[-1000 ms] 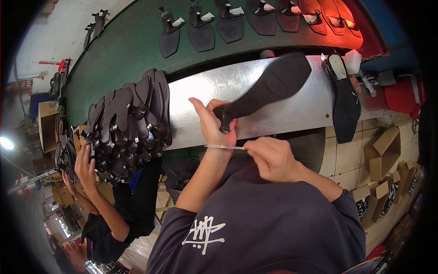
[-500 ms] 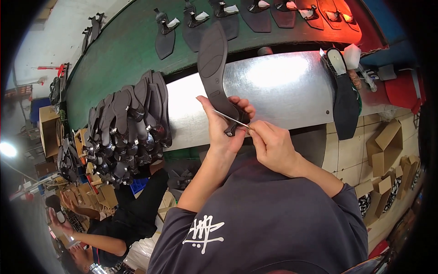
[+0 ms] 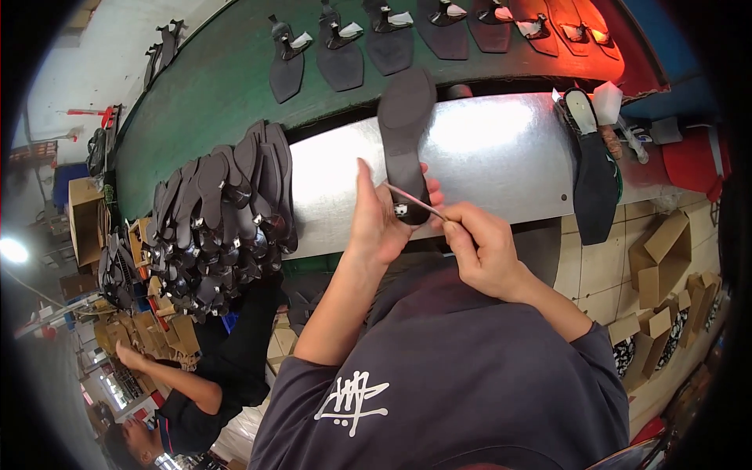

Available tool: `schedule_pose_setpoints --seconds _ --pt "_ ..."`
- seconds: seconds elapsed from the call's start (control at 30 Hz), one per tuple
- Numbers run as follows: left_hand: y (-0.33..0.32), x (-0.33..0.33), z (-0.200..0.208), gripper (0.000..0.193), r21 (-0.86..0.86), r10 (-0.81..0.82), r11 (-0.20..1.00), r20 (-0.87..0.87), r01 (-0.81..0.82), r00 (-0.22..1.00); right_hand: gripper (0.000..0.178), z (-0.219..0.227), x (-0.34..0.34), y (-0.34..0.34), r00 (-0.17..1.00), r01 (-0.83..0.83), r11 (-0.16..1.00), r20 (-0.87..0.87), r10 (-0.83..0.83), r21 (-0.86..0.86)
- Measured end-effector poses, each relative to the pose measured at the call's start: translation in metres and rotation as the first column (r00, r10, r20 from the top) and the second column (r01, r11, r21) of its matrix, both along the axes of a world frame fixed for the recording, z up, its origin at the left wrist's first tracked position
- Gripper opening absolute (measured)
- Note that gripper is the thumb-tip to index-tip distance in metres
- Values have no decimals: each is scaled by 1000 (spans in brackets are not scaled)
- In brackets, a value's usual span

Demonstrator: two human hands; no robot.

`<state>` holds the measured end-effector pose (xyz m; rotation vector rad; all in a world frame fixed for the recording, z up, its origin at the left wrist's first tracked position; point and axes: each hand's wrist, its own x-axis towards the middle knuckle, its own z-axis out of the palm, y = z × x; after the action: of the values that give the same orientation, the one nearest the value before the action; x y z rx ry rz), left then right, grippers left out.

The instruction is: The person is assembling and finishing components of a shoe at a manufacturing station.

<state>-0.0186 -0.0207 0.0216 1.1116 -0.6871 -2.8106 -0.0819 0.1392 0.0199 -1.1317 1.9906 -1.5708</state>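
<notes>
My left hand (image 3: 374, 223) holds a dark shoe sole (image 3: 406, 117) upright over the metal ledge, its heel end in my palm. My thumb stands up on one side, and fingertips show beyond the other edge. Near the heel end sits a small shiny pale patch (image 3: 402, 211). My right hand (image 3: 487, 252) pinches a thin rod-like tool (image 3: 415, 199) that lies slantwise across the lower part of the sole. Whether its tip touches the sole cannot be made out.
A heap of dark heeled soles (image 3: 223, 211) lies to the left. Beyond the metal ledge (image 3: 501, 149), a green conveyor belt (image 3: 196, 102) carries a row of soles under red light. One dark sole (image 3: 593, 180) overhangs the ledge's right end. A co-worker (image 3: 188, 399) is at lower left.
My left hand has turned the sole to show its other face, and its toe end has moved right and lower. My right hand and the tool have shifted slightly right. The co-worker's hands moved.
</notes>
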Motion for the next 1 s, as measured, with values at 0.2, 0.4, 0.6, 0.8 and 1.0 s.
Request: schedule_pose_setpoints --seconds 0.2,0.4,0.6,0.8,1.0 --pt "16 16 -16 36 -383 -72 921 3 68 997 56 8 -5 -11 984 -58 998 168 62 -27" --pt "25 16 -26 21 -369 72 926 -30 -78 997 42 -8 -4 -22 990 -45 988 125 63 -147" --pt "25 11 -36 17 -347 68 934 -58 -84 996 31 -12 -1 -26 999 31 980 -15 -35 -198" --pt "21 12 -20 26 -578 198 797 -22 -175 980 39 -6 -6 -34 998 -61 981 8 63 -183" --pt "-56 58 50 32 -904 181 361 -173 -229 968 41 -5 -32 -14 991 132 991 0 -132 1"
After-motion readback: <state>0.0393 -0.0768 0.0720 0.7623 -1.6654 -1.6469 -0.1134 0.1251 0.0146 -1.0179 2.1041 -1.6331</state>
